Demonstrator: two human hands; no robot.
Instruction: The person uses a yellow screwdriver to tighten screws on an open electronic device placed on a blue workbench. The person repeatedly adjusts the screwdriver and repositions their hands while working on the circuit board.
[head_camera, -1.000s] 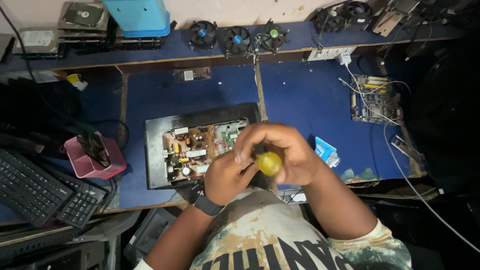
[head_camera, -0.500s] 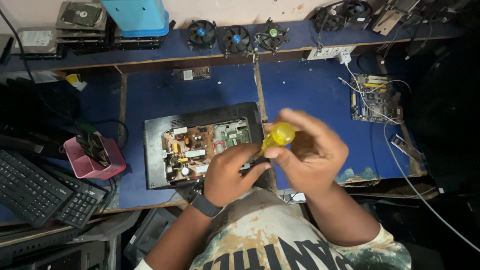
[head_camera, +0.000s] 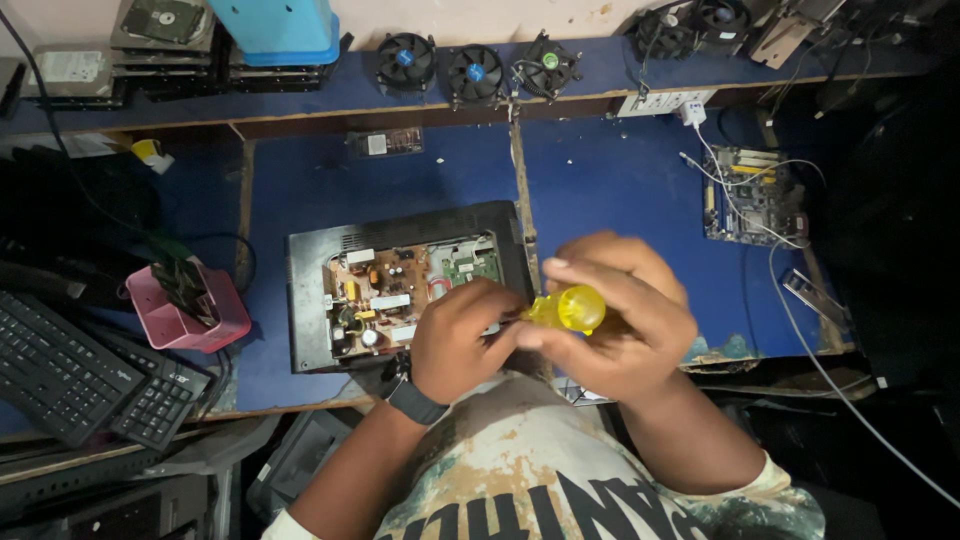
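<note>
right hand (head_camera: 620, 325) gripping yellow screwdriver (head_camera: 568, 308) | left hand (head_camera: 462, 338) pinching its shaft, over open board (head_camera: 400, 290) | case (head_camera: 310, 300) opened, board not out

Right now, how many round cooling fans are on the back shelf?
5: three side by side at the centre, fan, fan, fan; two at the right end, fan, fan. Others may be hidden.

Beyond my fingers (head_camera: 600, 262) and off to their right, the blue desk (head_camera: 620, 190) lies bare as far as the green circuit board (head_camera: 752, 195) and its loose white cables (head_camera: 800, 300). Just to their left the opened black device (head_camera: 400, 285) fills the space, with the pink tray (head_camera: 190, 305) and black keyboards (head_camera: 90, 375) crowding farther left. Farthest ahead, a row of cooling fans (head_camera: 475, 72) lines the back shelf.
</note>
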